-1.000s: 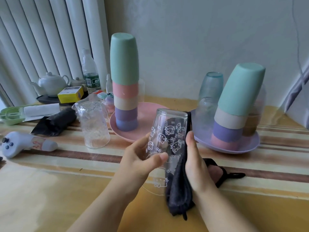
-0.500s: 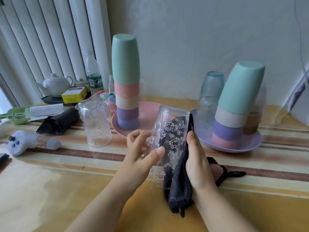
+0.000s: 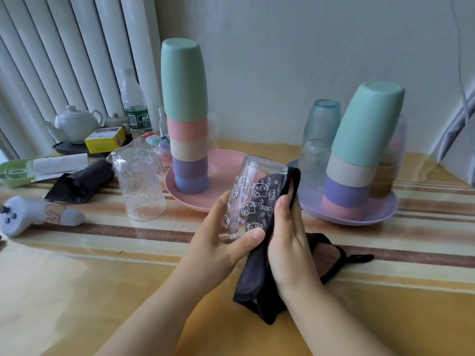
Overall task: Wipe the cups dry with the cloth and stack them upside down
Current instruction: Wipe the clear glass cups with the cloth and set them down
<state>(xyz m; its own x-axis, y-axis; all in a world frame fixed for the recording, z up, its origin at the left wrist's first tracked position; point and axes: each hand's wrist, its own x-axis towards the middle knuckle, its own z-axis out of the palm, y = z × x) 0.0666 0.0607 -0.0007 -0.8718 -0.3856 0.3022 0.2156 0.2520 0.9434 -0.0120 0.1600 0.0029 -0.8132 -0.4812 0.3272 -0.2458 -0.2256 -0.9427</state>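
Pink plate (image 3: 226, 163) and purple plate (image 3: 385, 211) flank held glass (image 3: 253, 199).

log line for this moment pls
step: wiping | left hand: grips printed glass, base up | right hand: presses black cloth on its side | stacks: on pink plate, purple plate

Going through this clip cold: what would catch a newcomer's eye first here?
Front and centre, the left hand grips an upturned cat-print glass while the right hand presses a black cloth against its side. Behind them rise two stacks of pastel cups: an upright one on the pink plate, a leaning one on the purple plate.
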